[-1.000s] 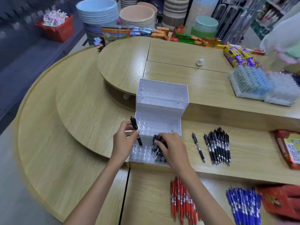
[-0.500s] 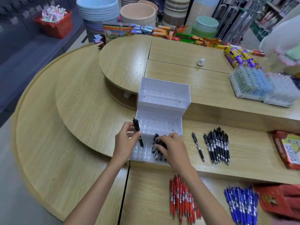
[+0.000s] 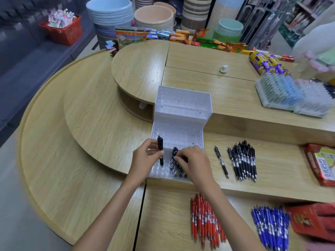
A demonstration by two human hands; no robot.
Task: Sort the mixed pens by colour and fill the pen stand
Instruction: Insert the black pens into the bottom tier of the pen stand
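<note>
Right of the white stepped plastic pen stand (image 3: 182, 109) lie loose black pens (image 3: 243, 162); my left fingers (image 3: 154, 154) pinch one upright black pen (image 3: 160, 146), right fingers (image 3: 181, 156) curl round standing ones (image 3: 174, 166).

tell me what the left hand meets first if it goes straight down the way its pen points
Likely the pen stand, lowest tier: the left hand holds a black pen tip-down over empty holes; depth unclear.

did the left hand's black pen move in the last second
Yes. The black pen in the left hand dropped lower and tipped more upright against the pen stand.
</note>
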